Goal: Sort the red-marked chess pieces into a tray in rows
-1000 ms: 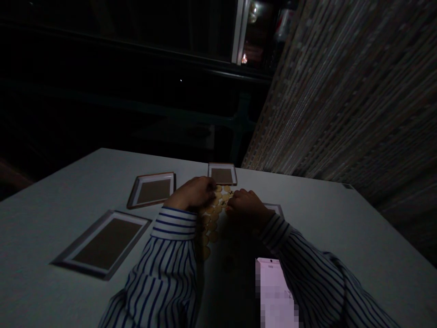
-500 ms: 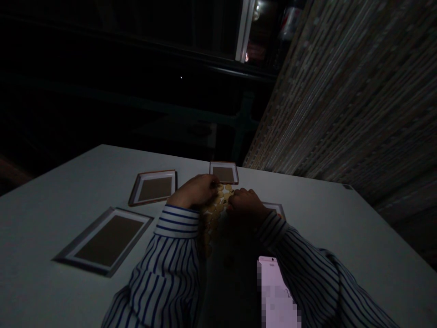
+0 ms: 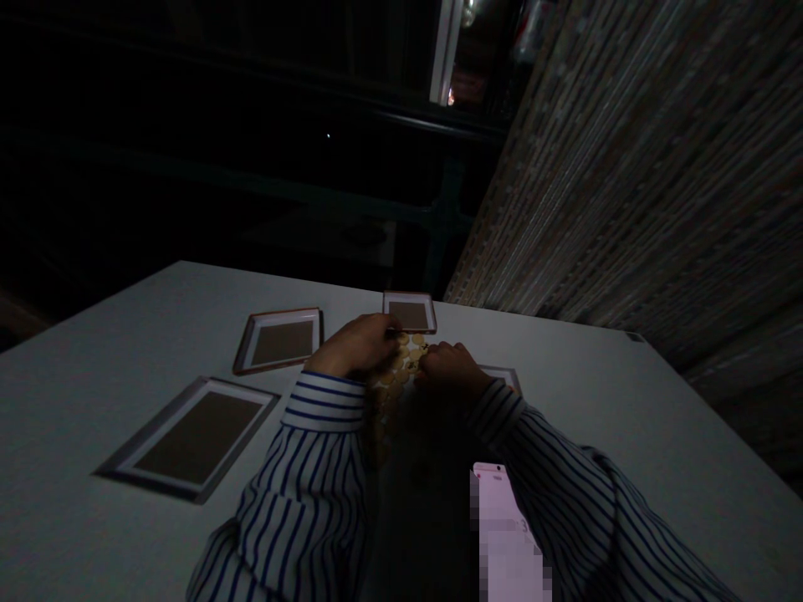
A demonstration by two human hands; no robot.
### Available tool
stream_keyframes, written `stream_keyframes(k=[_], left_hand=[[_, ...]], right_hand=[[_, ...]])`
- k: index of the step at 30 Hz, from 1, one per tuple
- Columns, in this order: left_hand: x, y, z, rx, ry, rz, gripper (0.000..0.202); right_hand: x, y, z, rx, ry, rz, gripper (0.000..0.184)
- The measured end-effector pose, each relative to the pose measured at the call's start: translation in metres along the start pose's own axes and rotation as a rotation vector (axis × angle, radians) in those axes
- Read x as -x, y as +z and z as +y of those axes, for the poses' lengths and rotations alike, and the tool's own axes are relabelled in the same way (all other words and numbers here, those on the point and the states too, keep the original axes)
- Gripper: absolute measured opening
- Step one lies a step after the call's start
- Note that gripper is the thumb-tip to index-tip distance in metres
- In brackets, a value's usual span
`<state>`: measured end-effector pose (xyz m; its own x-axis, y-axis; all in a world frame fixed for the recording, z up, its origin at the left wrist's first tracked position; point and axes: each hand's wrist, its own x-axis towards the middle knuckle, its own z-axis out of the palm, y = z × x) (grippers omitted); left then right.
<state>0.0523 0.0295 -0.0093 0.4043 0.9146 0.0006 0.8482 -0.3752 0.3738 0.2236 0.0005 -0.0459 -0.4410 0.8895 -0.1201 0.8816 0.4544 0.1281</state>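
Phone (image 3: pixel 511 535), one, lit pinkish-white: lower end cut off by the bottom edge, left edge and lower part masked by blocks, right side under the right sleeve (image 3: pixel 570 493). 
Left sleeve (image 3: pixel 294 502), blue-striped like the right: cut off at the bottom edge. 
Round tan discs (image 3: pixel 414 365), a group between the hands: nearer ones sunk in shadow, several behind the left hand, dark marks on a few too small to read. 
Right hand (image 3: pixel 452 372), fingers curled in at the discs' right side; left hand (image 3: pixel 355 343), bent over their left side — whether either grips a disc cannot be told. 
Shallow trays, four, brown-centred: grey-rimmed at near left (image 3: pixel 201 439); another mostly hidden behind the right wrist (image 3: pixel 505 374); orange-brown-rimmed at left (image 3: pixel 282 343) and beyond the discs (image 3: pixel 407 316). 
Table (image 3: pixel 627 443), white, dimly lit. 
Strand curtain (image 3: pixel 595 150), at right. 
Pale upright post (image 3: pixel 442 58), small lights beside it; remaining background — too dark to make out.
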Motion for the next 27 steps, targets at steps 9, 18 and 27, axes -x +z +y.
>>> stream_keyframes(k=[9, 18, 27], left_hand=[[0.002, -0.001, 0.003, 0.01, -0.025, 0.032, 0.038], [-0.002, 0.001, 0.008, 0.017, -0.027, 0.121, 0.034], [-0.011, 0.009, 0.03, 0.272, 0.098, 0.141, 0.03]], right_hand=[[0.004, -0.01, 0.0, -0.012, 0.003, 0.03, 0.034], [0.022, -0.021, 0.01, -0.043, 0.089, 0.192, 0.031], [0.046, -0.03, 0.024, -0.097, 0.159, 0.384, 0.03]])
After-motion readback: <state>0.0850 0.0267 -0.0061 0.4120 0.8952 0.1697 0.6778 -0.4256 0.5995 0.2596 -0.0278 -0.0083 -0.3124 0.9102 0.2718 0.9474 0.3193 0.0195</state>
